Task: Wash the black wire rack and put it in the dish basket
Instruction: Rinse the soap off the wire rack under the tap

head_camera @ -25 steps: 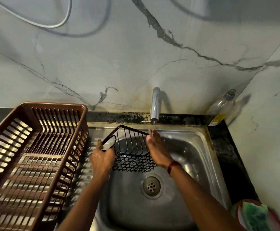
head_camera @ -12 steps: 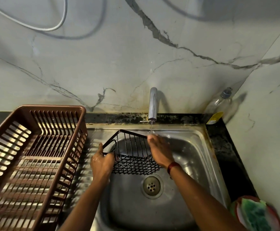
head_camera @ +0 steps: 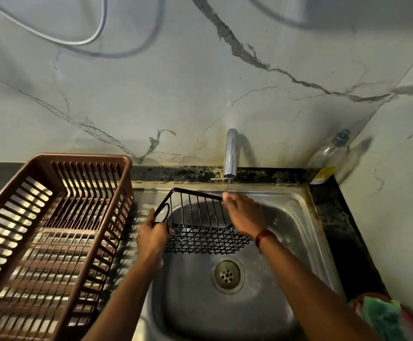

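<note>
Two-handed, held the black wire rack point(head_camera: 200, 232) over the sink point(head_camera: 299, 217), long axis running from left hand point(head_camera: 151, 239) to right hand point(head_camera: 243, 215), open side up. Gripped its looped end in left hand, far corner in right hand, right under the tap point(head_camera: 230, 156). Just left of left hand: dish basket point(head_camera: 124, 168).

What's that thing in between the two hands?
The black wire rack, which both the left hand and the right hand hold over the sink, seen in the head view.
</note>
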### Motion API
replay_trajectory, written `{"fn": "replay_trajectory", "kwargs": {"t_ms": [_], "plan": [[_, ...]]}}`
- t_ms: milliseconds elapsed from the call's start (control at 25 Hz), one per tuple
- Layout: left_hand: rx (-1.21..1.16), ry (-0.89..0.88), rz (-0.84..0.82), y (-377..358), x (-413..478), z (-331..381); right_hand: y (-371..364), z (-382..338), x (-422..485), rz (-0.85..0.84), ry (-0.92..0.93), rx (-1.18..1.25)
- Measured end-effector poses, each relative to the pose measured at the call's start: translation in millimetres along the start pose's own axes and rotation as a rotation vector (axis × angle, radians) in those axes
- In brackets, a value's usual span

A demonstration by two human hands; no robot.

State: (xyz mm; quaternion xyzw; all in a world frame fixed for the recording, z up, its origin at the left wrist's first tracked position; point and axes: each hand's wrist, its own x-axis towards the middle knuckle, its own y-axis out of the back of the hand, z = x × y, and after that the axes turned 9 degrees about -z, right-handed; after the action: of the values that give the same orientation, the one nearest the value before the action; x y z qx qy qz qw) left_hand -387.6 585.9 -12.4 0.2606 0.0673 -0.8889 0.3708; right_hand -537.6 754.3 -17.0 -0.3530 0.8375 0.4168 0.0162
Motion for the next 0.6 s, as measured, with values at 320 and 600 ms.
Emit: {"fn": "replay_trajectory", "kwargs": {"t_ms": [320,600], "plan": [[-0.087,0.217,-0.205,11.4,-13.3,-9.0,17.8,46.7,-19.5,0.086,-0.131,1.058],[-0.174,0.199,-0.512,40.7,-5.8,8.7,41.7,62.5,-16.8,0.175,-0.201,1.316]]}}
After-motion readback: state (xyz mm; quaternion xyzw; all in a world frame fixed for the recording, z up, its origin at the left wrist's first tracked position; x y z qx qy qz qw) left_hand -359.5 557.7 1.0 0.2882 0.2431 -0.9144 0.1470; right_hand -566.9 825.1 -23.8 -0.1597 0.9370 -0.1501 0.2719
